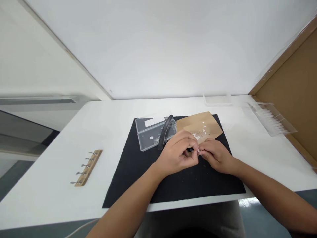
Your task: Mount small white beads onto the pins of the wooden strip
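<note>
My left hand [179, 153] and my right hand [218, 155] meet fingertip to fingertip over a black mat [138, 175]. Both are closed in a pinch on something tiny at the fingertips, too small to name. Just beyond them, small white pieces [198, 135] lie scattered on a brown paper sheet [192, 122]. To the left of my left hand is an open clear plastic case [146, 140] with a white label in its lid. A dark curved strip [163, 134] lies across the case's right part.
A wooden rack with several metal hooks [88, 169] lies on the white table [61, 155] at the left. At the right are a clear bag of white pieces [269, 120] and a cardboard panel [294, 82]. A clear tray [218, 100] stands by the back wall.
</note>
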{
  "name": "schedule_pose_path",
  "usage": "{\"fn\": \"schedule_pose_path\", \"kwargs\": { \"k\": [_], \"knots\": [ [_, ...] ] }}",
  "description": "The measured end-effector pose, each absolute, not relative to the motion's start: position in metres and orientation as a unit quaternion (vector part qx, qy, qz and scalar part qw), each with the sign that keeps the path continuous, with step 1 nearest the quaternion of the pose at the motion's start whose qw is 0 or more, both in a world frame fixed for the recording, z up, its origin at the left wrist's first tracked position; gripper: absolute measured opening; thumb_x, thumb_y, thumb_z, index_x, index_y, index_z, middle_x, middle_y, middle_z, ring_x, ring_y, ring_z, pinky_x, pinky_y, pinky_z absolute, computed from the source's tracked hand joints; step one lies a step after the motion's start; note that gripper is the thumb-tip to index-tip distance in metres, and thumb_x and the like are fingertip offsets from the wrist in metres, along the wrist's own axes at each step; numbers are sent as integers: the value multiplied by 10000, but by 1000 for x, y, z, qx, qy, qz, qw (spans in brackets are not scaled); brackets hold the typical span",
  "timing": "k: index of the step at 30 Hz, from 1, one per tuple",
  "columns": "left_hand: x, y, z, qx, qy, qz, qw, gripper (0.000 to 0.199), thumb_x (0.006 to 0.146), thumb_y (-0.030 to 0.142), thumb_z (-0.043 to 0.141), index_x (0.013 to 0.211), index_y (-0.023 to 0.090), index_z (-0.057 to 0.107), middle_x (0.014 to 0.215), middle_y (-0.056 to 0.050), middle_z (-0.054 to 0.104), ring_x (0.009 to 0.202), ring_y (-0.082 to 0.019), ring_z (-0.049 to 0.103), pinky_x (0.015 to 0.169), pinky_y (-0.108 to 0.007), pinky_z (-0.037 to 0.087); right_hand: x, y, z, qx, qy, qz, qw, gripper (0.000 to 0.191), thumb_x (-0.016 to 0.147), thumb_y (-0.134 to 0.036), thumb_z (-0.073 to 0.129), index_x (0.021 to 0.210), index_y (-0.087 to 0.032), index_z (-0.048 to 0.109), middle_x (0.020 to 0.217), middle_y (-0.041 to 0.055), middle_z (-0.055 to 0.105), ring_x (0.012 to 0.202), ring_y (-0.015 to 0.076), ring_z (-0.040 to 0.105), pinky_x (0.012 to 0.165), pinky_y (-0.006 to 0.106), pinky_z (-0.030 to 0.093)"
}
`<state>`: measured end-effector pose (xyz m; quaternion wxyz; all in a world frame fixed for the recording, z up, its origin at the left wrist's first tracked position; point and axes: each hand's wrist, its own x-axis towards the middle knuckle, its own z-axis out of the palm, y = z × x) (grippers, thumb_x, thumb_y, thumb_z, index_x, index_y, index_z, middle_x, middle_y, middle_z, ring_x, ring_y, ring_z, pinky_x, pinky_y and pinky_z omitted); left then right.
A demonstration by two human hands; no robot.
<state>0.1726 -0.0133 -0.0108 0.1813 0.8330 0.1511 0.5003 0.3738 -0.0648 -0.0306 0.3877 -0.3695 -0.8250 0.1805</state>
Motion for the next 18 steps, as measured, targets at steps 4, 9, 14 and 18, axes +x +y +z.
{"fn": "schedule_pose_path", "kwargs": {
  "k": [4,9,14,18],
  "knots": [
    [177,-18,-9,817,161,527,168,220,785,1,677,851,200,609,840,-25,703,790,-143,675,582,-222,547,370,-67,-30,-375,-797,252,401,289,1103,-328,461,873,-209,590,719,-25,598,641,120,513,667,256,402],
    [182,-21,-7,801,167,552,161,222,795,17,663,829,228,599,802,-6,712,730,-147,680,541,-255,543,368,-71,-31,-381,-715,423,406,324,1078,-396,518,813,-215,559,658,-42,496,593,117,445,597,257,377],
    [184,-21,-8,784,170,576,154,232,774,11,658,806,234,605,766,7,723,679,-146,667,515,-270,510,364,-75,-33,-374,-668,497,408,344,1079,-451,504,834,-213,544,619,-60,442,541,101,390,524,241,343],
    [184,-21,-7,783,174,578,150,220,753,6,661,794,217,616,765,10,726,678,-132,666,539,-247,514,362,-75,-35,-366,-631,551,405,372,1070,-507,515,861,-201,551,609,-71,431,538,88,366,514,224,328]
  ]
}}
